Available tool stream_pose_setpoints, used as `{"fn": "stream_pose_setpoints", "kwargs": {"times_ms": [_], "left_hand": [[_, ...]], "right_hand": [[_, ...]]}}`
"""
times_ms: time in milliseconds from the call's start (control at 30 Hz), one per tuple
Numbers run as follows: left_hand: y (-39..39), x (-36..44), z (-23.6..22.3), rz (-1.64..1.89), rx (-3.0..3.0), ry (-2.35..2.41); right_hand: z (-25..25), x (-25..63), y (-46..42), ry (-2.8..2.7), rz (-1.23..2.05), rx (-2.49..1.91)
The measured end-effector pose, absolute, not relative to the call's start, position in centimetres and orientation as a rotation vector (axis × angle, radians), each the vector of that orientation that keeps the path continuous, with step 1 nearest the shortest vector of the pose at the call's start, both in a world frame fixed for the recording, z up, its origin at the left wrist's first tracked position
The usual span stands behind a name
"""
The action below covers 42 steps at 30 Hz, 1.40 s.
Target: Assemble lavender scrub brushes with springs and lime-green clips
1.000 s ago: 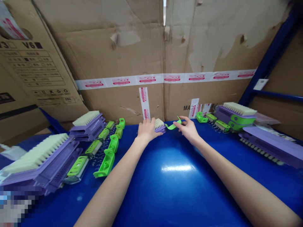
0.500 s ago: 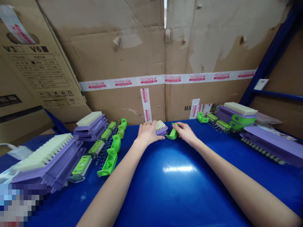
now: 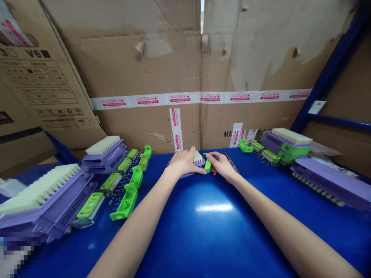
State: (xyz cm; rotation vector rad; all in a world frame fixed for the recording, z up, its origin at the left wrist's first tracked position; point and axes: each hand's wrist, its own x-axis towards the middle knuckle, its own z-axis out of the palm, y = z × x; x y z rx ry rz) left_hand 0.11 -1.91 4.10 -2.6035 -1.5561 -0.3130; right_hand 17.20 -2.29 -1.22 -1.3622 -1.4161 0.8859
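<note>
Near the back of the blue table, my left hand [image 3: 183, 163] grips a purple brush piece with pale bristles [image 3: 198, 157], its fingers over the far side and its thumb along the near edge. My right hand [image 3: 222, 165] pinches a green plastic end piece [image 3: 208, 165] against the right end of the brush piece. The left thumb tip reaches the foot of the green piece. Whether the two parts are locked together I cannot tell. Much of the brush piece is hidden under my left hand. A thin dark tool [image 3: 231, 160] lies just behind my right hand.
Purple brush pieces [image 3: 43, 187] are stacked at the left, beside rows of green-topped clear parts [image 3: 90, 204], springs and green end pieces [image 3: 127, 201]. At the right are a green-ended brush stack [image 3: 292, 143] and a long purple brush piece [image 3: 330, 181]. Cardboard [image 3: 139, 127] walls the back.
My right hand has moved the green end piece left and turned it upright against the brush piece. My left thumb has shifted right to it. The view has shifted slightly.
</note>
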Motion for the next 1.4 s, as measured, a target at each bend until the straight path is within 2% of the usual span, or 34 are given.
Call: {"fn": "stream_pose_setpoints", "kwargs": {"times_ms": [267,500,667,1400], "left_hand": [[-3.4,0.2,3.8,-0.438,-2.537,-1.281],[-3.2,-0.4,3.4,-0.502,-2.456,-1.164],[-3.4,-0.4,3.4,-0.514,-2.391,-1.209],[-4.1,-0.1,2.3,-0.594,-2.196,-1.229]], "right_hand": [[-1.0,17.1,-2.6,-1.45,0.845,-1.306],[-1.1,16.6,-3.1,-1.614,0.431,-1.201],[-0.7,16.2,-3.8,-1.666,0.251,-1.162],[-0.4,15.6,-4.3,-1.647,0.036,-1.064]]}}
